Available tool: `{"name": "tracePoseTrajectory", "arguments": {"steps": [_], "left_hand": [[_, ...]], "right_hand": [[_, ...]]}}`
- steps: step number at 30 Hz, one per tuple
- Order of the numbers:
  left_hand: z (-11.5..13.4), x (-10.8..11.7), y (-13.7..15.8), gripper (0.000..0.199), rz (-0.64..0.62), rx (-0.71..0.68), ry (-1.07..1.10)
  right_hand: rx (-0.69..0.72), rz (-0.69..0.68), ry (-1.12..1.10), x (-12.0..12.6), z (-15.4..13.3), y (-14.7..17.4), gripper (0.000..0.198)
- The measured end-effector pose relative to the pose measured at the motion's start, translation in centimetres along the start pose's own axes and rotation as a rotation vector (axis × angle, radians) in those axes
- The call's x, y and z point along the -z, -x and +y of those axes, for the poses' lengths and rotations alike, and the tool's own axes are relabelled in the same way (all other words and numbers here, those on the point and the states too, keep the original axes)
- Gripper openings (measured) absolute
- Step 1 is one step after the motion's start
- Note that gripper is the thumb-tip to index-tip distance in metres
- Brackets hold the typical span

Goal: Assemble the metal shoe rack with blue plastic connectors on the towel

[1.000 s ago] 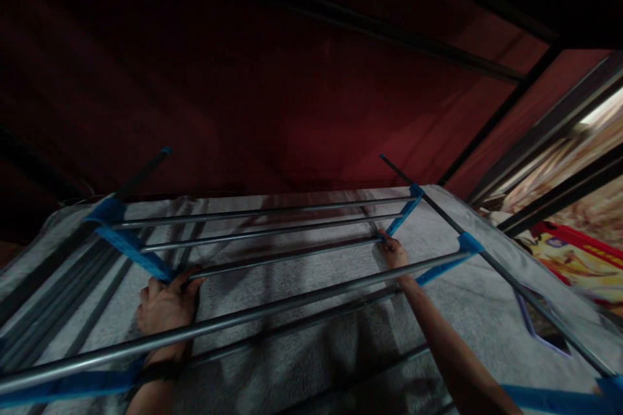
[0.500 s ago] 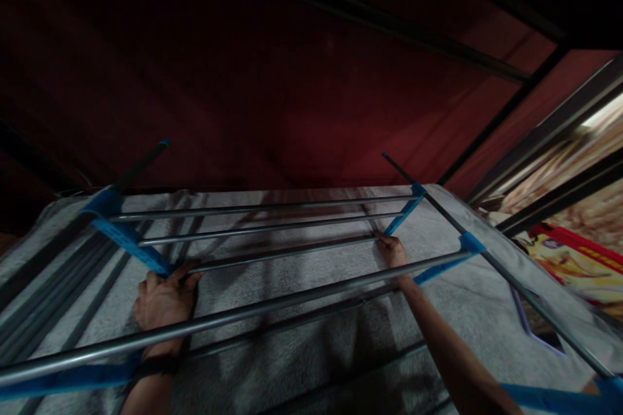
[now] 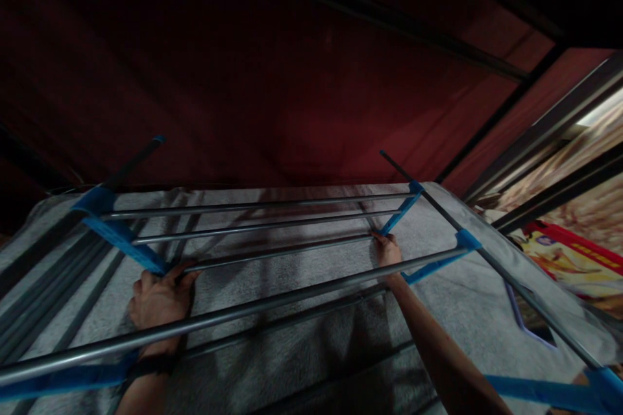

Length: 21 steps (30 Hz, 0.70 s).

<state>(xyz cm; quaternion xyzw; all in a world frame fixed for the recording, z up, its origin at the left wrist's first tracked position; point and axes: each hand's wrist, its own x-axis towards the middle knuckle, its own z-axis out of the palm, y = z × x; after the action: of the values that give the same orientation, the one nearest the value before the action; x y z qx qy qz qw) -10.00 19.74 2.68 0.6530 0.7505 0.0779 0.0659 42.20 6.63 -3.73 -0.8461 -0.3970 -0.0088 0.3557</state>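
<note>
Rack [image 3: 280, 251], front bar [image 3: 272, 301] over wrists [image 3: 396, 285], blanket [image 3: 311, 270] beneath, box [image 3: 569, 256] right

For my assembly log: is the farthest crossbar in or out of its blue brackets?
In, apparently: the farthest crossbar meets the left bracket and right bracket, no gaps showing.

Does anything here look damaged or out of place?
Nothing looks clearly damaged. Slightly odd: a dark, flat, purple-rimmed object on the grey plush cloth, seemingly no part of the grey-and-blue tubular rack above.
</note>
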Motion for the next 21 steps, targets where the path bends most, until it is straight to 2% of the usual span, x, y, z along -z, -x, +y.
{"name": "tracePoseTrajectory", "arguments": {"steps": [10, 21], "left_hand": [[-0.2, 0.0, 0.2, 0.074, -0.016, 0.019, 0.015], [-0.2, -0.2, 0.1, 0.073, -0.016, 0.024, 0.039]], "right_hand": [[0.004, 0.011, -0.151, 0.5, 1.1, -0.9, 0.041], [-0.154, 0.116, -0.263, 0.7, 2.3, -1.1, 0.03]]}}
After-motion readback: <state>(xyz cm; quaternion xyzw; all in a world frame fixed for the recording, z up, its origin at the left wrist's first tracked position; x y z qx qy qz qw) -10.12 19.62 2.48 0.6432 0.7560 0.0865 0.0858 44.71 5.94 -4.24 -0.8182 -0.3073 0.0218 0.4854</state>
